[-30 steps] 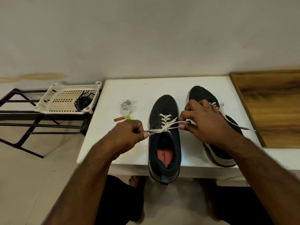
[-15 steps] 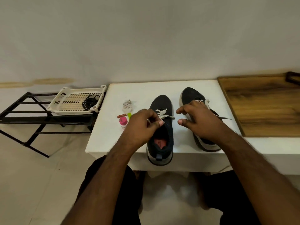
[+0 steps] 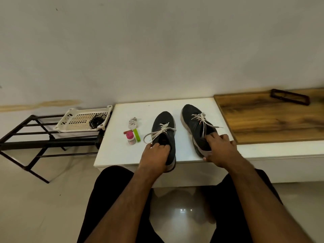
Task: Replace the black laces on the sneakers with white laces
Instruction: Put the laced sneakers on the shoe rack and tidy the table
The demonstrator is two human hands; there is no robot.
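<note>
Two dark sneakers stand on the white table (image 3: 115,155), toes pointing away from me. The left sneaker (image 3: 163,120) carries a white lace (image 3: 162,131) that loops out to its left. My left hand (image 3: 155,156) grips this sneaker at its heel collar, fingers curled into the opening. The right sneaker (image 3: 193,118) has a white lace (image 3: 201,120) with loose ends trailing right. My right hand (image 3: 220,149) grips that sneaker's heel, fingers over the collar and thumb low on the sole. The black laces (image 3: 96,121) lie in a white basket (image 3: 70,120).
A crumpled grey cloth (image 3: 133,122), a small brown stick (image 3: 127,132), a green strip (image 3: 136,135) and a pink-capped bottle (image 3: 131,139) lie left of the sneakers. A wooden board (image 3: 271,120) with a dark frame (image 3: 290,99) lies to the right. The basket sits on a black metal rack (image 3: 35,137).
Both hands let go of the white lace ends and dropped back to the sneakers' heels. The camera has pulled back and tilted up, so the table sits lower and smaller.
</note>
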